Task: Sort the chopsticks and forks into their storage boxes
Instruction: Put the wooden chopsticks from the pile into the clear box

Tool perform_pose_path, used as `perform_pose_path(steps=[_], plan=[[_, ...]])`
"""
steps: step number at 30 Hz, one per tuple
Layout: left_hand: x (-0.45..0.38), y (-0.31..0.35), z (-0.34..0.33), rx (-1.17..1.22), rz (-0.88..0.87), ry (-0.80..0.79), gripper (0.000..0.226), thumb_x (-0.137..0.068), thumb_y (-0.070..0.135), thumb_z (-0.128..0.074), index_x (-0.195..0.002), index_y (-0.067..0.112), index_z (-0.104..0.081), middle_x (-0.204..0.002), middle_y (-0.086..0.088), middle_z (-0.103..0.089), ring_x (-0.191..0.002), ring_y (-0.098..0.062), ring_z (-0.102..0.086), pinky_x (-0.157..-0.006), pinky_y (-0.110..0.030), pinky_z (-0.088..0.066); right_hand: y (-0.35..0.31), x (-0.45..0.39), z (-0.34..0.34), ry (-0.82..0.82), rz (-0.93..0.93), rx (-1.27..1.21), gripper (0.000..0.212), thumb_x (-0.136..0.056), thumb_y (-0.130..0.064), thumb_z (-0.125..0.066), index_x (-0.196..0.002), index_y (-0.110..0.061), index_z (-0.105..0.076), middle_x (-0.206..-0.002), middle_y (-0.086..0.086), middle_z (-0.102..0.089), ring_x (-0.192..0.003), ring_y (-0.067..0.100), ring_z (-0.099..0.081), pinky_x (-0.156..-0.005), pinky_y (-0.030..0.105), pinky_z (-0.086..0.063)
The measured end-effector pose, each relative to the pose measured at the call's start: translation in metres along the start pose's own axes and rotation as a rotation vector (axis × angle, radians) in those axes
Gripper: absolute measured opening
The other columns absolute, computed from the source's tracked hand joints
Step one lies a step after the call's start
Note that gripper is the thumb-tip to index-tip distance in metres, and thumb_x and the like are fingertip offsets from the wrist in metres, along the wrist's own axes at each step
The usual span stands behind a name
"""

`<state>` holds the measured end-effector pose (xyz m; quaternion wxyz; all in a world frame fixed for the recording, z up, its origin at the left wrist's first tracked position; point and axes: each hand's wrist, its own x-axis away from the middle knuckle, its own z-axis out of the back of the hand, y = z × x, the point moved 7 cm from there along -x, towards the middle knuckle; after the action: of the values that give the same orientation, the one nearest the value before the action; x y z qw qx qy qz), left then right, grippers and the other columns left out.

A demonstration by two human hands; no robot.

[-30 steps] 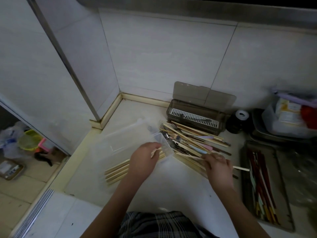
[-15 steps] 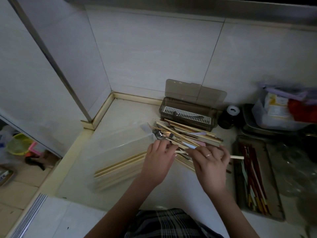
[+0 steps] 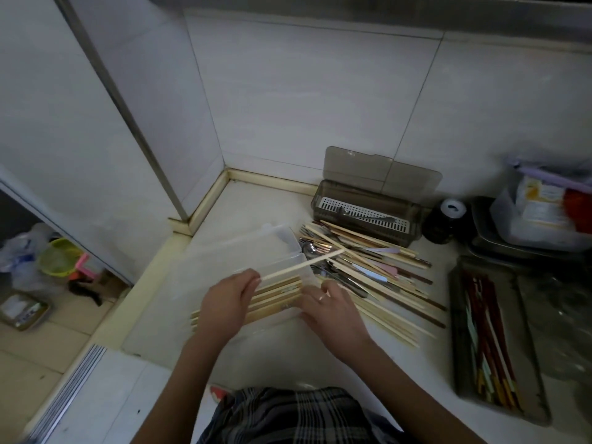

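Head view: you were roughly mid-sort, my read. Your left hand (image 3: 228, 301) pinched one pale chopstick (image 3: 304, 263) at its near end, fingers closed on it; the stick angled toward 1 o'clock over the clear plastic box (image 3: 243, 251). That box sat at 10 o'clock of your hands and already held a row of wooden chopsticks (image 3: 272, 296) along its near wall. Your right hand (image 3: 330, 310) rested at the box's right end, ring visible; fingers looked loosely bent, and I couldn't tell whether they held anything.

Left to do: the mixed pile (image 3: 368, 274) at 2 o'clock of your hands, on the tabletop (image 3: 288, 357), with many chopsticks, some forks and at least one spoon tangled together. The brown lidded box (image 3: 365, 216) at 1 o'clock, lid up, held only a piece or two of metal cutlery on its white grate. So forks were barely started.

At 3 o'clock a metal tray (image 3: 461, 347) carried red and coloured chopsticks.
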<state>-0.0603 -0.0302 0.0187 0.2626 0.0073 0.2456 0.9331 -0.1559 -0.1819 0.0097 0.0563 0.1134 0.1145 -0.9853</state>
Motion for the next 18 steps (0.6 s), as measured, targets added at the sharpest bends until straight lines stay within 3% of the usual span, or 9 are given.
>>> perform_pose_path(steps=[3, 5, 8, 10, 13, 16, 18], plan=[[0.014, -0.026, 0.006, 0.133, 0.066, -0.052, 0.018, -0.097, 0.028, -0.045, -0.086, 0.022, -0.058, -0.074, 0.003, -0.062, -0.067, -0.015, -0.057, -0.062, -0.03, -0.043, 0.009, -0.011, -0.003, -0.034, -0.068, 0.103, 0.03, -0.054, -0.027, -0.087, -0.077, -0.036, -0.068, -0.077, -0.011, -0.066, -0.076, 0.017, -0.061, -0.063, 0.028, -0.05], [0.025, -0.044, 0.01, 0.15, 0.134, -0.067, 0.016, -0.095, 0.022, -0.049, -0.083, 0.019, -0.058, -0.069, 0.004, -0.06, -0.064, -0.011, -0.055, -0.06, -0.026, -0.041, 0.021, -0.011, -0.006, -0.05, -0.136, 0.121, 0.031, -0.054, -0.022, -0.086, -0.075, -0.034, -0.067, -0.077, -0.008, -0.065, -0.075, 0.018, -0.063, -0.062, 0.032, -0.051], [0.036, -0.067, 0.003, 0.064, 0.239, -0.184, 0.017, -0.095, 0.022, -0.048, -0.083, 0.015, -0.057, -0.073, 0.0, -0.061, -0.07, -0.018, -0.057, -0.063, -0.029, -0.042, 0.029, -0.011, -0.013, -0.082, -0.172, 0.058, 0.023, -0.067, -0.019, -0.079, -0.083, -0.031, -0.068, -0.086, -0.005, -0.066, -0.083, 0.022, -0.062, -0.069, 0.035, -0.05], [0.036, -0.069, -0.007, -0.053, 0.238, -0.272, 0.016, -0.097, 0.025, -0.043, -0.088, 0.019, -0.055, -0.086, -0.002, -0.063, -0.082, -0.023, -0.059, -0.072, -0.033, -0.044, 0.032, -0.01, -0.015, -0.086, -0.158, -0.072, 0.016, -0.086, -0.026, -0.065, -0.101, -0.03, -0.067, -0.103, -0.004, -0.065, -0.1, 0.021, -0.058, -0.08, 0.034, -0.047], [0.031, -0.061, -0.015, -0.128, 0.198, -0.258, 0.022, -0.098, 0.029, -0.041, -0.11, 0.023, -0.058, -0.107, 0.003, -0.064, -0.101, -0.023, -0.059, -0.084, -0.033, -0.042, 0.044, 0.0, -0.012, -0.053, -0.196, -0.267, 0.034, -0.097, -0.032, -0.047, -0.131, -0.031, -0.049, -0.135, -0.005, -0.051, -0.118, 0.013, -0.048, -0.093, 0.034, -0.044], [0.025, -0.048, -0.011, -0.013, 0.161, -0.156, 0.027, -0.096, 0.038, -0.04, -0.104, 0.024, -0.062, -0.1, 0.002, -0.066, -0.094, -0.02, -0.06, -0.081, -0.034, -0.046, 0.075, 0.026, -0.001, 0.146, -0.373, -0.243, 0.018, -0.094, -0.02, -0.055, -0.111, -0.02, -0.059, -0.112, 0.0, -0.06, -0.098, 0.019, -0.058, -0.073, 0.03, -0.047], [0.024, -0.032, -0.016, 0.14, 0.125, -0.18, 0.029, -0.092, 0.045, -0.043, -0.096, 0.027, -0.064, -0.094, 0.007, -0.067, -0.088, -0.014, -0.06, -0.08, -0.033, -0.048, 0.1, 0.047, -0.007, 0.097, -0.582, -0.181, 0.012, -0.093, -0.021, -0.055, -0.104, -0.02, -0.058, -0.102, 0.001, -0.061, -0.094, 0.023, -0.057, -0.071, 0.032, -0.044]])
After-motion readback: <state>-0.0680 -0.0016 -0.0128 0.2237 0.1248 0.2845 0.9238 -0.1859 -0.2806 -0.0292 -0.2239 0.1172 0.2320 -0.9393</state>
